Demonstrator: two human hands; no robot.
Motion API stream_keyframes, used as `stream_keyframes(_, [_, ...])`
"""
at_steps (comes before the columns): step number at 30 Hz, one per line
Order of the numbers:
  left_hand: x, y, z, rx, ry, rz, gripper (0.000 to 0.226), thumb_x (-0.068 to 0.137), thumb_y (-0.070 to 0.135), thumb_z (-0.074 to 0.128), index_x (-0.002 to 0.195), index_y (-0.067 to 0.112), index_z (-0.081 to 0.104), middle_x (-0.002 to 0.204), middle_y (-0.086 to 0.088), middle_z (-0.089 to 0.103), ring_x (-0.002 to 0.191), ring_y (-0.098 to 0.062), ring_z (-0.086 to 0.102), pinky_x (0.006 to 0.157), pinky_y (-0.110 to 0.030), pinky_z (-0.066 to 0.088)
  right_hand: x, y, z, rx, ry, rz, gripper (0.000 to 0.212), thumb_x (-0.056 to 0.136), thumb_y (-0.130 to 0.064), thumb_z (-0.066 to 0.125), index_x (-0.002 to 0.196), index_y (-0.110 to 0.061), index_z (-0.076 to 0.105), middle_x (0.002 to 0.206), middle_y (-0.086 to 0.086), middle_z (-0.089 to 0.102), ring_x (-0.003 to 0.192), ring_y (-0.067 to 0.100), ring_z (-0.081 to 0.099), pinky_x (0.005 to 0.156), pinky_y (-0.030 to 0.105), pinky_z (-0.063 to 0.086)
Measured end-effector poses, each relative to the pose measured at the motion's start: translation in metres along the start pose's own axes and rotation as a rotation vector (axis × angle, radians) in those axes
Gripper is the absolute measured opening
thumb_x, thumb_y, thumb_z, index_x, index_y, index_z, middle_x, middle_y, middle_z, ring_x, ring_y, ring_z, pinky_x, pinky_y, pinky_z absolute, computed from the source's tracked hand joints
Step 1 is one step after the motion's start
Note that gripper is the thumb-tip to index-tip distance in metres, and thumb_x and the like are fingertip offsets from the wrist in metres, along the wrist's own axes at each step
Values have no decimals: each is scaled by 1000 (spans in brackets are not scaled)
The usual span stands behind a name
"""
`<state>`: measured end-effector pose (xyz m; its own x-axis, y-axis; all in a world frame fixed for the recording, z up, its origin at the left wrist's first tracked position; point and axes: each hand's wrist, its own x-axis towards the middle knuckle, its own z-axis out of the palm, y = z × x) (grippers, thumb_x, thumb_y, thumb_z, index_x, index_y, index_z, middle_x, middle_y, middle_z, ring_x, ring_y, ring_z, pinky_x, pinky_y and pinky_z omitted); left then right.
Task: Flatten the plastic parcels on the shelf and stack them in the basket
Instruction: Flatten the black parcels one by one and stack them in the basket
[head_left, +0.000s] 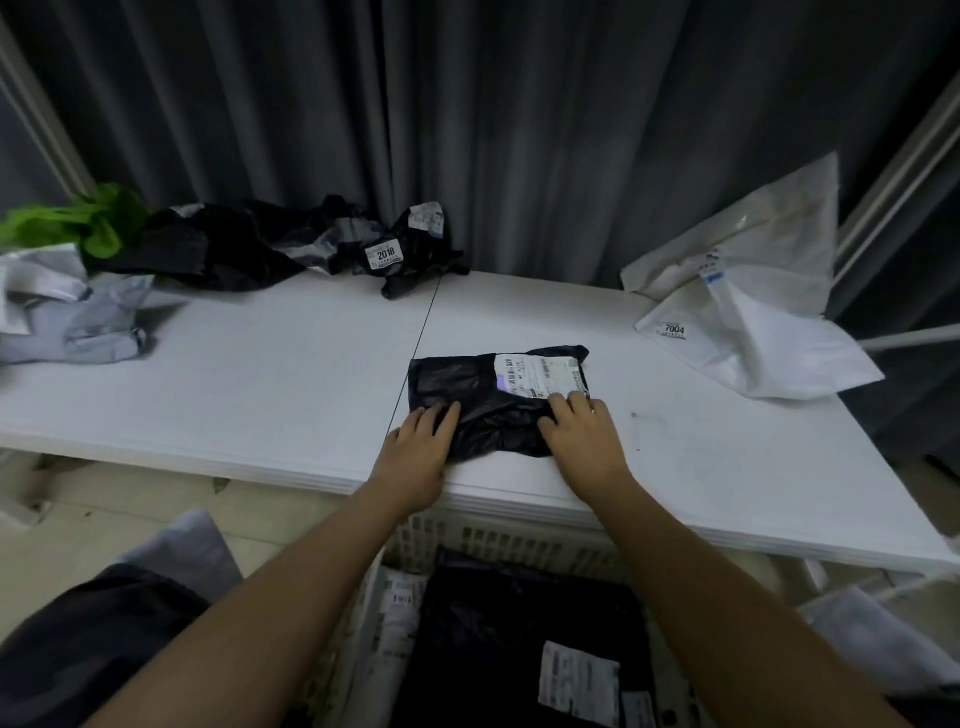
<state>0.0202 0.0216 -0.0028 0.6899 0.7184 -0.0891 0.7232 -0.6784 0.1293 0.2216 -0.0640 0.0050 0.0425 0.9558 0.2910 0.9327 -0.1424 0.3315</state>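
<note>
Basket (498, 540) below the shelf's near edge already holds flat black parcels (519, 623). Left hand (415, 457) and right hand (584, 434), fingers flat, press a black parcel (478, 395) at that edge. Crumpled parcels (249, 244) wait along the far edge: plenty left.

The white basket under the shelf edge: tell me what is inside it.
The white basket holds a flat black parcel with a white label on top, and label-bearing parcels along its left wall. Anything beneath is covered, and both forearms hide the sides.
</note>
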Motion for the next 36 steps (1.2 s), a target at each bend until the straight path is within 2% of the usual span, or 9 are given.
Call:
stream_keyframes(3, [-1,-3,-4,9,-20,-11,77,93,3,39,152,13,-9,160,-9,3,147,-28,3,115,-38,23,1,11,-5,169,4,22,41,38,3,87,73,-8,69,82,11,63,70,30,61,50,28,44])
stream_keyframes(6, [3,-5,-8,-90,-11,-17,79,91,-2,37,152,14,-10,160,-7,2,147,-25,2,116,-36,21,-7,23,-10,393,51,65,36,58,10,79,85,-7,65,102,11,63,89,32,62,48,27,41])
stream_keyframes(10, [5,-3,-10,-75,-168,32,79,91,4,36,152,21,-11,161,-6,-6,148,-24,-5,119,-42,7,-30,37,-8,530,-121,24,4,85,-7,60,88,-7,62,120,9,55,112,28,51,74,33,48])
stream_keyframes(15, [11,16,-22,-256,-217,-42,70,96,24,35,152,29,-7,159,-3,-16,145,-22,-19,117,-44,-13,-29,29,-14,831,31,281,34,83,-34,48,99,-10,66,126,7,57,124,23,45,97,29,37])
stream_keyframes(17, [21,28,-25,-325,-106,-45,64,98,28,31,153,29,-2,160,-2,-13,146,-21,-18,117,-44,-12,-11,19,-18,810,81,403,54,91,-43,33,124,-12,61,140,10,49,133,27,37,110,37,28])
stream_keyframes(20, [42,46,-20,-327,-26,-68,53,102,39,20,153,32,5,161,-1,-9,147,-23,-14,117,-48,-7,14,1,-11,617,-199,482,59,98,-49,12,150,-29,27,160,5,17,146,34,7,116,49,4])
stream_keyframes(23, [63,51,-12,-249,-106,-53,51,102,43,16,152,36,6,161,-1,-5,147,-26,-11,116,-53,-6,22,-17,12,589,-406,533,55,100,-54,15,152,-39,7,162,1,-4,146,38,-10,115,58,-6])
stream_keyframes(29, [97,39,-9,-151,-236,-12,52,101,43,17,151,41,4,161,3,-8,147,-28,-12,115,-57,-6,20,-17,43,526,-472,489,67,90,-71,16,149,-47,-5,161,-3,-14,145,38,-12,113,62,0])
stream_keyframes(36, [113,29,-1,-258,-271,-19,49,101,42,16,149,46,4,160,7,-12,146,-23,-18,114,-58,-12,31,-12,44,618,-536,507,63,93,-66,24,149,-49,-1,160,-4,-17,145,36,-18,112,63,-7])
